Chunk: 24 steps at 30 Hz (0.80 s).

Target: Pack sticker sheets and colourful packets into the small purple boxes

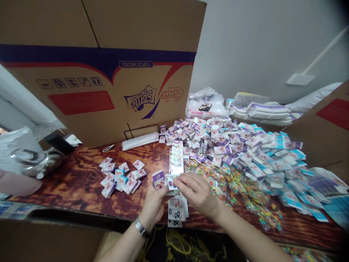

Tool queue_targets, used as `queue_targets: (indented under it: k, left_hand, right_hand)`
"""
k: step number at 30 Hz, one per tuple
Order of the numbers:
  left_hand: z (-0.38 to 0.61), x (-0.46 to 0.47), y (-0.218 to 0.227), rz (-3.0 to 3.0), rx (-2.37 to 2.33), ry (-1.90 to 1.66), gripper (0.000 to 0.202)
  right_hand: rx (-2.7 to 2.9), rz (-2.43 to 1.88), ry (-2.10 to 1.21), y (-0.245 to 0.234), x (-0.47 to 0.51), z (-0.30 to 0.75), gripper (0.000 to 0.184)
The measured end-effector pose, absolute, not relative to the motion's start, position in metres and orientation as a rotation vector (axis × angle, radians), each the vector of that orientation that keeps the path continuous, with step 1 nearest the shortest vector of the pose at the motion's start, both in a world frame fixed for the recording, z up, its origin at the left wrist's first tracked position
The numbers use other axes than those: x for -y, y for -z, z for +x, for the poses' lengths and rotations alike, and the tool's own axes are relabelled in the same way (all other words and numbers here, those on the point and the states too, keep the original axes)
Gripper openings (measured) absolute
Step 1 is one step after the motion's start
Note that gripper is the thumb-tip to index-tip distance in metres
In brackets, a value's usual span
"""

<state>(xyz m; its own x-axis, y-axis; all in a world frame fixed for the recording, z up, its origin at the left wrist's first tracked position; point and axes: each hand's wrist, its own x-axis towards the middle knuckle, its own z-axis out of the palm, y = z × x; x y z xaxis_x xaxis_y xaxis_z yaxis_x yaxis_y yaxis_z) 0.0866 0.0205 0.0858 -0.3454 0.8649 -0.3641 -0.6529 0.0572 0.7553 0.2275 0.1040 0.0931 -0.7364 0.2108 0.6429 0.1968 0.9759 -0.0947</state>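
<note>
My left hand (153, 203), wearing a metal watch, is closed around a small purple-and-white box (158, 178). Between both hands is a small printed card (171, 182), its corner pinched by the fingertips of my right hand (197, 193). A strip of printed sheets (176, 160) lies on the table just beyond my fingers. More folded printed sheets (177, 210) show below my hands at the table's front edge. Several small finished-looking boxes (125, 177) lie in a loose group to the left of my left hand.
A large heap of small boxes (231, 140) covers the table's right side. In front of it lie many clear packets of colourful pieces (234, 183). A big cardboard carton (92, 102) stands behind, with a plastic-film bundle (140, 141) at its foot. A metal kettle (40, 162) stands far left.
</note>
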Motion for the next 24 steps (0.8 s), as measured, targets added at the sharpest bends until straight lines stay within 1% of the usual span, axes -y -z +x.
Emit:
queue_targets:
  k: [4, 6, 8, 10, 12, 15, 16, 19, 20, 22, 24]
  left_hand:
    - [0.084, -0.021, -0.084, 0.099, -0.940, -1.584, 0.025]
    - [0.083, -0.021, -0.084, 0.098, -0.928, -1.570, 0.027]
    - [0.083, -0.020, -0.083, 0.184, -0.972, -1.582, 0.022]
    - [0.083, -0.019, -0.082, 0.255, -1.023, -1.593, 0.020]
    - [0.082, -0.017, -0.080, 0.276, -1.054, -1.586, 0.020]
    - [0.080, -0.013, -0.079, 0.325, -1.072, -1.553, 0.023]
    - [0.080, -0.012, -0.080, 0.345, -1.066, -1.542, 0.025]
    - [0.080, -0.010, -0.082, 0.453, -1.049, -1.489, 0.029]
    - [0.080, -0.010, -0.082, 0.511, -1.066, -1.462, 0.030]
    - [0.081, -0.012, -0.082, 0.636, -1.162, -1.438, 0.030]
    - [0.082, -0.014, -0.080, 0.730, -1.282, -1.473, 0.024]
  right_hand:
    - [2.519, -0.238, 0.122, -0.084, -0.094, 0.232, 0.033]
    - [2.516, -0.231, 0.072, -0.082, -0.093, 0.231, 0.031]
    - [2.505, -0.278, -0.115, -0.085, -0.094, 0.230, 0.027]
    - [2.483, -0.368, -0.397, -0.089, -0.095, 0.229, 0.022]
    - [2.415, -0.493, -0.670, -0.093, -0.097, 0.228, 0.017]
    - [2.264, -0.645, -0.935, -0.093, -0.102, 0.228, 0.013]
    - [2.229, -0.669, -1.011, -0.092, -0.104, 0.228, 0.013]
    - [2.173, -0.709, -1.283, -0.087, -0.110, 0.227, 0.026]
    - [2.170, -0.723, -1.362, -0.086, -0.110, 0.227, 0.027]
    - [2.193, -0.742, -1.413, -0.086, -0.109, 0.225, 0.019]
    - [2.226, -0.735, -1.318, -0.088, -0.106, 0.223, 0.015]
